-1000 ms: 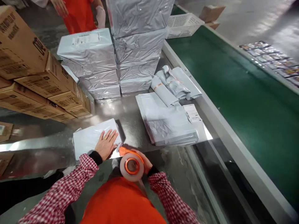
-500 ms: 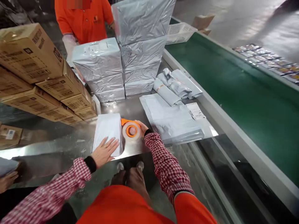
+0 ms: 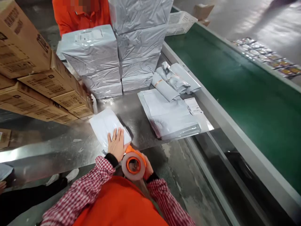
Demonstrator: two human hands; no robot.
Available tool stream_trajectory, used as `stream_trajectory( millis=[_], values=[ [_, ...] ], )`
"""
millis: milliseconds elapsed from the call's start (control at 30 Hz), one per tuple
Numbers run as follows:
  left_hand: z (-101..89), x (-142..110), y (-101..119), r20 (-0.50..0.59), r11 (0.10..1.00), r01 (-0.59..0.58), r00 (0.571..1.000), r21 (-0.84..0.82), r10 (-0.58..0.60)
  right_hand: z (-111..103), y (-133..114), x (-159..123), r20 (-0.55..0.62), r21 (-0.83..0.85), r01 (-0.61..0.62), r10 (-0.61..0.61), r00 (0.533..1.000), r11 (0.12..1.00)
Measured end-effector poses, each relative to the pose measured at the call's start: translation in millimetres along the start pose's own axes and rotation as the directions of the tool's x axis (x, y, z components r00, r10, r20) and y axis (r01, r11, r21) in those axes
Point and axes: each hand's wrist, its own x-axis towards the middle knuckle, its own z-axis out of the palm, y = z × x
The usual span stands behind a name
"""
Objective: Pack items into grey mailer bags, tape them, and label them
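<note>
A white wrapped parcel (image 3: 101, 124) lies at a slant near the front edge of the metal table. My left hand (image 3: 117, 145) rests flat on its lower right part, fingers stretched out and a ring on one of them. Just past the table edge, my right hand (image 3: 147, 168) is wrapped round an orange tape dispenser (image 3: 130, 149) with a wide roll of clear tape (image 3: 127, 173) on it. The dispenser's head comes close to the parcel's near right corner, beside my left fingers; whether it touches the parcel I cannot tell.
Grey wrapped parcels (image 3: 94, 61) stand stacked at the back, brown cartons (image 3: 44, 84) at the left. Flat grey mailing bags (image 3: 164, 110) and rolled bags (image 3: 166, 88) lie right of the parcel. Beyond runs a green conveyor belt (image 3: 225, 84) with a white basket (image 3: 180, 23). A person in orange (image 3: 82, 18) stands opposite.
The parcel has turned anticlockwise under my left hand. My right hand has lifted the tape dispenser from the table and brought it back past the front edge.
</note>
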Motion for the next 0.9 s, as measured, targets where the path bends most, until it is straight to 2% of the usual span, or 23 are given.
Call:
stream_trajectory(
  millis=[67,100,133,167,200,233,300,333,367,400,500,667,733,800,900],
  values=[
    [-7.4,21,11,-0.004,0.985,0.163,0.987,-0.050,-0.163,8,-29,28,-0.023,0.131,0.011,-0.008,1.000,0.991],
    [-13.9,29,10,0.013,0.984,0.169,0.986,-0.063,-0.169,10,-48,43,-0.014,0.158,0.006,-0.004,1.000,0.987],
    [-21.5,34,4,0.028,0.992,0.108,0.994,-0.061,-0.106,9,-67,58,-0.004,0.169,-0.006,0.006,1.000,0.986],
    [-29.5,37,-6,0.041,0.999,-0.015,0.999,-0.040,0.016,7,-86,71,0.007,0.163,-0.019,0.018,1.000,0.986],
    [-36.9,40,-18,0.053,0.984,-0.178,0.983,-0.002,0.178,5,-102,82,0.011,0.160,-0.035,0.033,0.999,0.987],
    [-42.8,41,-31,0.081,0.936,-0.350,0.935,0.044,0.346,2,-115,91,0.014,0.156,-0.053,0.051,0.999,0.986],
    [-47.3,46,-53,0.189,0.787,-0.606,0.791,0.119,0.581,-2,-131,103,0.022,0.145,-0.089,0.087,0.996,0.985],
    [-45.5,49,-60,0.255,0.727,-0.673,0.732,0.133,0.632,-2,-135,106,0.028,0.141,-0.105,0.102,0.994,0.984],
    [-41.6,53,-64,0.303,0.696,-0.705,0.699,0.139,0.648,-1,-136,108,0.030,0.140,-0.112,0.109,0.994,0.984],
    [-36.3,58,-66,0.328,0.688,-0.710,0.691,0.147,0.644,0,-135,108,0.028,0.144,-0.110,0.108,0.994,0.983],
    [-20.3,67,-63,0.294,0.727,-0.663,0.741,0.179,0.604,5,-115,92,-0.010,0.176,-0.058,0.060,0.998,0.983],
    [-15.4,66,-53,0.282,0.755,-0.632,0.766,0.173,0.577,7,-31,24,-0.117,0.166,0.039,-0.020,0.993,0.985],
    [-16.8,63,-50,0.284,0.774,-0.611,0.781,0.164,0.557,9,-3,5,-0.128,0.115,0.024,-0.010,0.992,0.993],
    [-17.1,62,-47,0.278,0.785,-0.600,0.789,0.154,0.549,19,8,5,-0.104,0.062,0.002,0.005,0.995,0.998],
    [-15.2,64,-45,0.270,0.790,-0.594,0.793,0.150,0.545,53,-2,32,0.018,-0.027,-0.038,0.039,0.999,0.999]
  ],
)
